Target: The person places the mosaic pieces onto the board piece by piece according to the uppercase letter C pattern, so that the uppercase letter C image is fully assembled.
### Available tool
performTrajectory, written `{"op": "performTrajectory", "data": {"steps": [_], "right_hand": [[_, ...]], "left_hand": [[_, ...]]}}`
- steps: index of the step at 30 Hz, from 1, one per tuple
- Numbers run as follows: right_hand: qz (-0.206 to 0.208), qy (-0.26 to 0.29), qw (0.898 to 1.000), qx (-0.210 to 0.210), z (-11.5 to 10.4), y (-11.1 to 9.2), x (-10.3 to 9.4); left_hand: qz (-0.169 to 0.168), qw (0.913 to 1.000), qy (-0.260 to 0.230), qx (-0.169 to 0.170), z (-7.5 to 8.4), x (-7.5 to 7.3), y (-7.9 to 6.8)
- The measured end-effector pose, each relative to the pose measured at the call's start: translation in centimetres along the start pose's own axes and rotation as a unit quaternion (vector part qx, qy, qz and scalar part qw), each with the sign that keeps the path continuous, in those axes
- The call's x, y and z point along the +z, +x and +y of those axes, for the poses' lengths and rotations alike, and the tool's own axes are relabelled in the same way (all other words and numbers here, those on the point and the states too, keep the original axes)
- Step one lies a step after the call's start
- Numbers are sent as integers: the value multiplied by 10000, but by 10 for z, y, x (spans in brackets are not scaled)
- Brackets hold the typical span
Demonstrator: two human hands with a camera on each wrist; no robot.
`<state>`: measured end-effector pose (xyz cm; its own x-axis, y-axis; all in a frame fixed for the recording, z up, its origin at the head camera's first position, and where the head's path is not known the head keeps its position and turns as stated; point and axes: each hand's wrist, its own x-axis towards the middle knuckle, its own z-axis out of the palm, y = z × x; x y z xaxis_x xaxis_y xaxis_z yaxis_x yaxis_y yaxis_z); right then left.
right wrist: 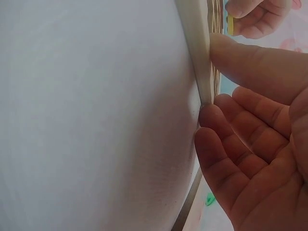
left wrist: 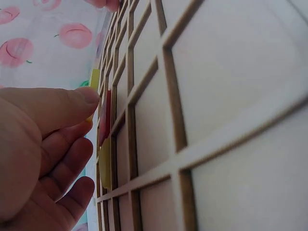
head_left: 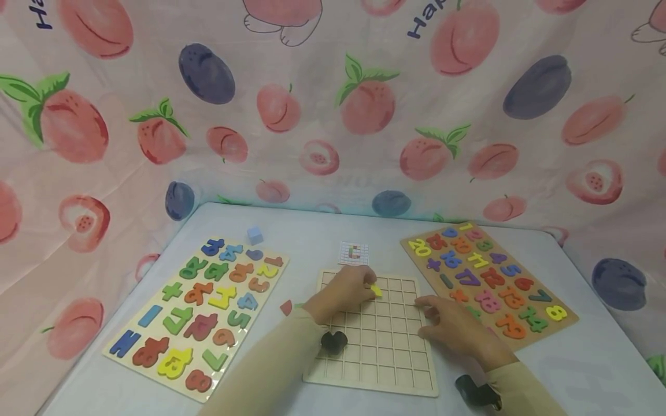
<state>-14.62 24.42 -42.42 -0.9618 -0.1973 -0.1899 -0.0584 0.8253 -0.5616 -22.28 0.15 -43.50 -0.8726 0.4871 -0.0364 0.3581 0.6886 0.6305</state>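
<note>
A yellow piece (head_left: 377, 290) is pinched between the thumb and fingers of my left hand (head_left: 350, 287), over the upper part of a wooden grid board (head_left: 382, 361). From the left wrist, this yellow piece (left wrist: 95, 82) stands on edge close to the board. Beside it, a red piece (left wrist: 105, 115) and a yellowish piece (left wrist: 105, 163) lie in the grid; the head view has them hidden behind the left hand. My right hand (head_left: 455, 323) touches the board's right edge with thumb and fingertips, its fingers loosely bent and the board edge (right wrist: 202, 62) right at them.
Number puzzle boards lie left (head_left: 151, 338) and right (head_left: 564, 329) of the grid. Behind it is a small pattern card (head_left: 355, 253); a light blue cube (head_left: 255, 235) sits at the back left. A red piece (head_left: 286, 307) lies near the left forearm.
</note>
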Motion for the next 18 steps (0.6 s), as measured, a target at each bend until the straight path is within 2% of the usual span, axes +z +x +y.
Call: {"op": "performTrajectory", "data": {"steps": [18], "right_hand": [[-20, -47, 10000, -61, -2, -1, 0]], "left_hand": [[6, 9995, 186, 251, 5, 9, 2]]}}
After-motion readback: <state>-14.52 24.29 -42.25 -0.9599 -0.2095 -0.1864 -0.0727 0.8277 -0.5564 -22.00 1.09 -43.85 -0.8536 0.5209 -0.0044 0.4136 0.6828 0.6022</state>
